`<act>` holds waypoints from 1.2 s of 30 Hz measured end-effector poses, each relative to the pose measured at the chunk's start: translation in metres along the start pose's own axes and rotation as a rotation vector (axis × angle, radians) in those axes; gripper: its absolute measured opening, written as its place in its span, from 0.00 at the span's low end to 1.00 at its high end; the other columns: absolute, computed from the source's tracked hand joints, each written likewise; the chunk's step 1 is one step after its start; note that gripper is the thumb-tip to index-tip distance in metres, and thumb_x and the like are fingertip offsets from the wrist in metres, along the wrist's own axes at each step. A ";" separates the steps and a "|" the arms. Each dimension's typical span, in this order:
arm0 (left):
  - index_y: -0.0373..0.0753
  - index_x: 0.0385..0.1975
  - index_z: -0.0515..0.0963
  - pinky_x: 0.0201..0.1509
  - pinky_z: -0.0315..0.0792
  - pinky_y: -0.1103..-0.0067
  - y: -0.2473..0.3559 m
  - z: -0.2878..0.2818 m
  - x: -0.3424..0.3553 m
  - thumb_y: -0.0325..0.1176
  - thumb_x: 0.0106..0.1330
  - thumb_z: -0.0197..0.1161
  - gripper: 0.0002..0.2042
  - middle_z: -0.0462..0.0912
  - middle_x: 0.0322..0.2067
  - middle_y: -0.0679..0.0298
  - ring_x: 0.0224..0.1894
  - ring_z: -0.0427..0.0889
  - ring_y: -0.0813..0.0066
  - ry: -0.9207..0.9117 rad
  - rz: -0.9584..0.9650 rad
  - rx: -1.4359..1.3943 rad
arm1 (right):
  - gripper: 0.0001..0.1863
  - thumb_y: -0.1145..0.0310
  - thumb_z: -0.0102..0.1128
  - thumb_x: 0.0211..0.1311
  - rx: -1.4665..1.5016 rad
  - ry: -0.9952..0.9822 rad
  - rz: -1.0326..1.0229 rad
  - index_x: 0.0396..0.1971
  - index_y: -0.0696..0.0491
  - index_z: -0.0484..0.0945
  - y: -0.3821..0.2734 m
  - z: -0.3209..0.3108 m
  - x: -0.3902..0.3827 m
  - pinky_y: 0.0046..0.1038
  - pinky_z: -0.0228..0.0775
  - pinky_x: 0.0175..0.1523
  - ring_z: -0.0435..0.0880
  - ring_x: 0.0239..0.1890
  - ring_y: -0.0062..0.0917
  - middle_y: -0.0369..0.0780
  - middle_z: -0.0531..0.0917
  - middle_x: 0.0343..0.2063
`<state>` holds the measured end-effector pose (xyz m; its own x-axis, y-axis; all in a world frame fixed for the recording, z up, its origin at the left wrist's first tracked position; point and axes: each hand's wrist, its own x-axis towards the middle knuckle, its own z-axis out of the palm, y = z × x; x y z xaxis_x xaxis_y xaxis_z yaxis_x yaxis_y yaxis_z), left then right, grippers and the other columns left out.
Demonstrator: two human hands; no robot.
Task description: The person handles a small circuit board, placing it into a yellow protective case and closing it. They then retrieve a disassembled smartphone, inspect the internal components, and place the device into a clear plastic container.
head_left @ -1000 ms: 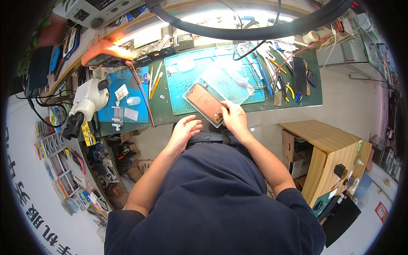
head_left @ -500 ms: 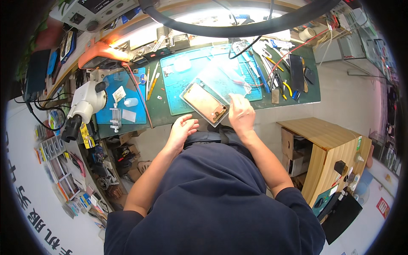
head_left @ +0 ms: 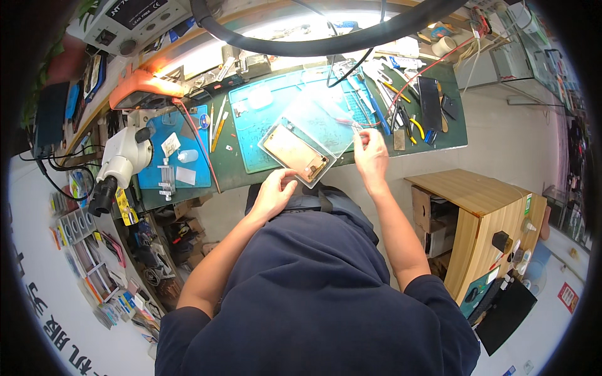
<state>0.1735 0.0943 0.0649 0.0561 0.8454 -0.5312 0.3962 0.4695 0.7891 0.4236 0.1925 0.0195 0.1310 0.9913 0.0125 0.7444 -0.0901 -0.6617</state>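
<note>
A copper-coloured phone screen panel (head_left: 291, 153) with a small dark flex part at its near end lies in a shallow clear plastic case (head_left: 311, 183). The case sits tilted across the front edge of the blue work mat (head_left: 252, 149). At its near left edge, my left hand (head_left: 274, 194) grips the rim between curled fingers and thumb. My right hand (head_left: 371, 155) pinches the corner of a clear plastic lid (head_left: 338, 141), which stands swung open to the right of the panel. Glare hides part of the lid.
A white microscope (head_left: 125, 153) stands at the left, beside a small blue mat (head_left: 194, 166) with a bottle. Pliers (head_left: 417, 127), a dark phone (head_left: 429, 103) and several tools lie at the right. A black ring-shaped bar (head_left: 301, 47) arches overhead. A wooden cabinet (head_left: 467, 191) stands right.
My left hand has come up to the case's edge and closed on it. My right hand has moved a little right, with the lid's corner in its fingers. The view has shifted slightly.
</note>
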 end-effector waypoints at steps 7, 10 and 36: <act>0.33 0.53 0.75 0.53 0.77 0.75 0.001 0.002 0.002 0.28 0.68 0.60 0.15 0.81 0.47 0.56 0.49 0.82 0.69 -0.050 0.015 -0.060 | 0.09 0.67 0.62 0.60 0.040 -0.198 -0.157 0.39 0.51 0.80 -0.029 0.012 -0.030 0.36 0.74 0.43 0.81 0.37 0.35 0.40 0.80 0.33; 0.33 0.54 0.75 0.54 0.77 0.75 -0.005 0.004 0.004 0.28 0.68 0.60 0.15 0.80 0.48 0.56 0.50 0.82 0.69 -0.070 0.037 -0.088 | 0.13 0.69 0.61 0.60 -0.022 -0.024 -0.165 0.44 0.53 0.78 -0.017 0.017 -0.022 0.39 0.71 0.51 0.78 0.45 0.40 0.44 0.78 0.40; 0.31 0.51 0.75 0.52 0.77 0.78 -0.029 0.002 0.009 0.29 0.72 0.57 0.12 0.81 0.45 0.60 0.47 0.81 0.76 -0.075 -0.076 -0.162 | 0.13 0.71 0.62 0.59 0.126 0.124 -0.098 0.44 0.55 0.80 -0.006 -0.002 0.010 0.31 0.73 0.43 0.80 0.35 0.27 0.40 0.79 0.35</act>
<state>0.1646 0.0876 0.0363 0.1023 0.7877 -0.6075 0.2492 0.5710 0.7823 0.4217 0.2031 0.0246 0.1478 0.9745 0.1686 0.6704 0.0266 -0.7416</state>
